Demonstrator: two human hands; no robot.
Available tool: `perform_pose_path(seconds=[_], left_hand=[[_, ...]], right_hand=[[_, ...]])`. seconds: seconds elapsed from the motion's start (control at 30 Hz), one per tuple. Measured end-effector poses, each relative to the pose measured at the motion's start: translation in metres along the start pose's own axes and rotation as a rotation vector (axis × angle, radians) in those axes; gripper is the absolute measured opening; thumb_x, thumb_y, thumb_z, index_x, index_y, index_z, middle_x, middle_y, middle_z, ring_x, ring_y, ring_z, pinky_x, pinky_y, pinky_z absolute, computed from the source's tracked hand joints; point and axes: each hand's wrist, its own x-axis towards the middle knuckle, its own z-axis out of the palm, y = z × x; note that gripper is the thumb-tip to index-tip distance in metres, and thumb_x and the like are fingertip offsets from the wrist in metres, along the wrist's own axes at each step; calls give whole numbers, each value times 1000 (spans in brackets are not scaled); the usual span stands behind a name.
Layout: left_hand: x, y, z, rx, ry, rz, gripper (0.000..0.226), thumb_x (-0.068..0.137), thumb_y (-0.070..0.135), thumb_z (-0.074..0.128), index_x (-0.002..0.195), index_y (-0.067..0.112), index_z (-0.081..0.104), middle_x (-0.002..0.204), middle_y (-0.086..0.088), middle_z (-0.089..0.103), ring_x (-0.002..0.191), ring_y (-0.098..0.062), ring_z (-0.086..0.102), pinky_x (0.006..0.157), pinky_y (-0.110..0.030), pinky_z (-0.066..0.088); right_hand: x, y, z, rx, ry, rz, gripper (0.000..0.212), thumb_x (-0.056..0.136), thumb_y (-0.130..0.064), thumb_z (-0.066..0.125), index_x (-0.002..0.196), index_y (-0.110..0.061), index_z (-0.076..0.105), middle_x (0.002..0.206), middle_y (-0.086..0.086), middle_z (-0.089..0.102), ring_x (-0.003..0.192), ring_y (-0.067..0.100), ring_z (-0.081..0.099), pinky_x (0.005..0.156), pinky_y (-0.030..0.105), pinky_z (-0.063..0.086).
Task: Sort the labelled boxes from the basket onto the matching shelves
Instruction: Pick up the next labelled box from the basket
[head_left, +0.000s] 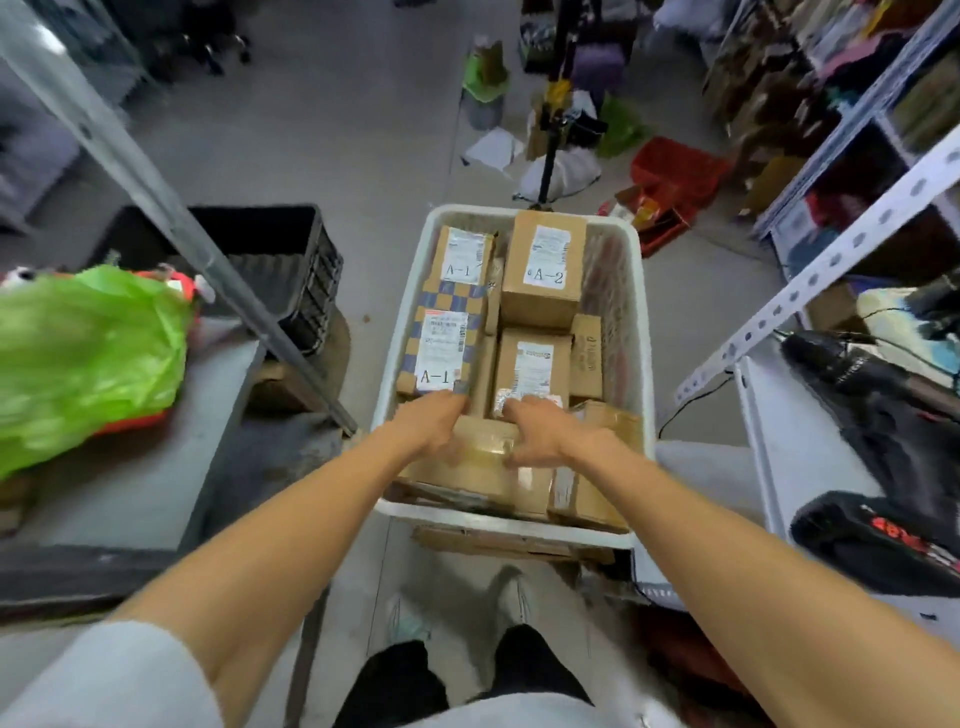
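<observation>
A white plastic basket (641, 332) stands on the floor in front of me, packed with several cardboard boxes. Two boxes on its left side carry A-1 labels, one at the back (464, 253) and one with a blue check pattern (441, 345). At the back right stands a box marked A-2 (545, 265). My left hand (434, 422) and my right hand (540, 431) both reach into the near end and grip the two sides of a taped brown box (483, 449). Its label is hidden.
A grey shelf (171, 467) with a green plastic bag (83, 353) is on my left, crossed by a metal upright (156, 192). A black crate (306, 260) sits beyond it. White racking (810, 291) with dark goods stands on the right. Clutter and a red basket (675, 171) lie ahead.
</observation>
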Motion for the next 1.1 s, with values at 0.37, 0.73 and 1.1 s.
perform_pose_path(seconds=[0.37,0.73,1.1], left_hand=[[-26,-36,74,-349,342,-199,59,72,29,76,122,9,52,125,-9,52,110,-29,53,89,-41,47],[-37,-43,53,-547,514,-234,52,80,24,73,125,10,53,122,-7,57,107,-21,57,92,-35,47],[-30,-9,-43,-930,728,-302,73,75,43,78,131,10,45,129,-8,50,118,-22,49,95,-30,41]], right_hand=[[62,-41,76,-145,137,-212,111,65,-55,78,149,-18,15,142,20,33,131,35,31,109,44,30],[56,-30,59,11,178,-129,112,50,-31,92,142,-28,28,127,16,41,120,35,41,100,44,40],[10,-13,-57,454,363,-151,104,49,-30,90,139,-31,38,132,4,51,120,24,44,92,37,37]])
